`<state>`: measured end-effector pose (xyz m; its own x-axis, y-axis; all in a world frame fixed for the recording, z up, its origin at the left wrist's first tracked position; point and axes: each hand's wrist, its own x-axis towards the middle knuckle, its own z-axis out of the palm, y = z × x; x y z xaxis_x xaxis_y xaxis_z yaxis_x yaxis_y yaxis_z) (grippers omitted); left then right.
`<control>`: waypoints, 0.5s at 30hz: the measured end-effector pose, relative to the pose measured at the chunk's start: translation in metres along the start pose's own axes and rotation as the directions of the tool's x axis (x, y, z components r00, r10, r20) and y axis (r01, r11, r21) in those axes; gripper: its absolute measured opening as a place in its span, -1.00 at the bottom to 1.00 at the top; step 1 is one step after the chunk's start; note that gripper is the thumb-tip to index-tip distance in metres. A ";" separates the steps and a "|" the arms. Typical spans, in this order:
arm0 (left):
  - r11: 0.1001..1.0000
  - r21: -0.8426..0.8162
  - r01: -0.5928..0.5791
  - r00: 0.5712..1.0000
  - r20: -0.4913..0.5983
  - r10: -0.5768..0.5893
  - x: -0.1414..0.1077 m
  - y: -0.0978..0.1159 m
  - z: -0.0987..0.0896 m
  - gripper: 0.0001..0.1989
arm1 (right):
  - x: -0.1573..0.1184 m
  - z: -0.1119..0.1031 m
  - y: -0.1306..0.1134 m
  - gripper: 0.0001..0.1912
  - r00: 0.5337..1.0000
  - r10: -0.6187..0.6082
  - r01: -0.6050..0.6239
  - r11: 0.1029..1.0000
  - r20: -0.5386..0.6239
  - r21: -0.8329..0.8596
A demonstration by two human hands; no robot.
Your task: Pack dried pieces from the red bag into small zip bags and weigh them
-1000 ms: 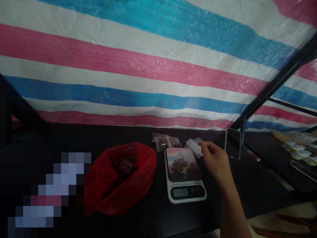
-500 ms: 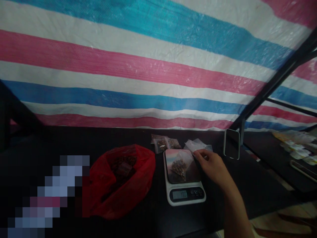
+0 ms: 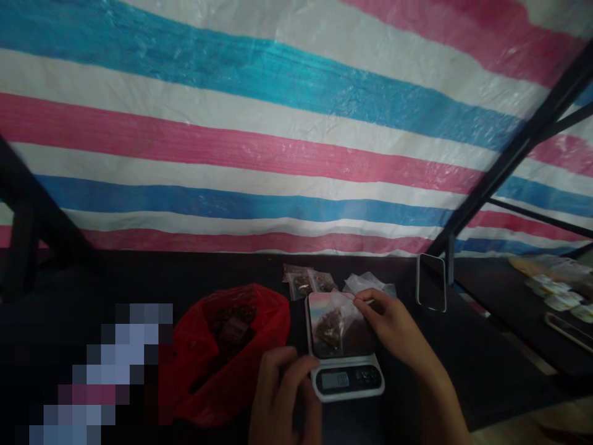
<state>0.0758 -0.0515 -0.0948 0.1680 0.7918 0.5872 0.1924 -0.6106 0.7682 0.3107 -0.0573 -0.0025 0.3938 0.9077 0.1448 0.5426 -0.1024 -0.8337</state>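
Note:
A white kitchen scale [image 3: 349,384] with a shiny plate and a lit display stands on the black table. On its plate lies a clear plastic bag [image 3: 331,327] with brown pieces inside. My right hand [image 3: 382,312] is at the plate's right edge, thumb and forefinger pinched at the bag's upper corner. My left hand [image 3: 287,389] is at the scale's front left corner, fingers bent and apart, nothing seen in it. Left of the scale sits an open red plastic bag [image 3: 269,321] holding brown pieces and a small packet.
Small filled bags [image 3: 303,284] lie behind the scale, beside clear empty bags [image 3: 368,282]. A phone [image 3: 430,282] stands upright at the right. White packs [image 3: 558,296] lie on another table. Striped sheeting [image 3: 278,148] hangs behind, with a black frame [image 3: 514,154].
My left hand has come into view beside the scale. My right hand has closed in on the bag's top, and the bag looks more upright. The view has tilted slightly up.

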 end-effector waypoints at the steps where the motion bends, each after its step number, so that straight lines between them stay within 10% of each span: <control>1: 0.998 -0.031 0.048 0.999 0.024 -0.048 0.010 -0.001 0.001 -0.69 | -0.002 0.001 -0.007 -0.71 0.999 -0.054 0.053 0.997 0.009 0.049; 5: 0.868 -0.281 0.410 0.898 0.294 -0.328 0.051 0.000 0.002 -0.43 | -0.007 0.009 -0.034 -0.71 0.979 -0.170 0.142 0.965 0.115 0.221; 10: 0.625 -0.422 0.657 0.707 0.632 -0.316 0.073 0.011 0.004 -0.64 | -0.004 0.027 -0.037 -0.63 0.984 -0.152 0.116 0.943 0.095 0.312; 15: 0.501 -0.536 0.679 0.727 0.583 -0.363 0.065 0.008 0.011 -0.54 | -0.001 0.036 -0.031 -0.51 0.991 -0.072 0.025 0.926 0.112 0.378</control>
<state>0.0992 -0.0048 -0.0533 0.6157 0.7880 -0.0001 -0.3078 0.2407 0.9205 0.2667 -0.0401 0.0038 0.2685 0.9525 0.1441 0.2315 0.0814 -0.9694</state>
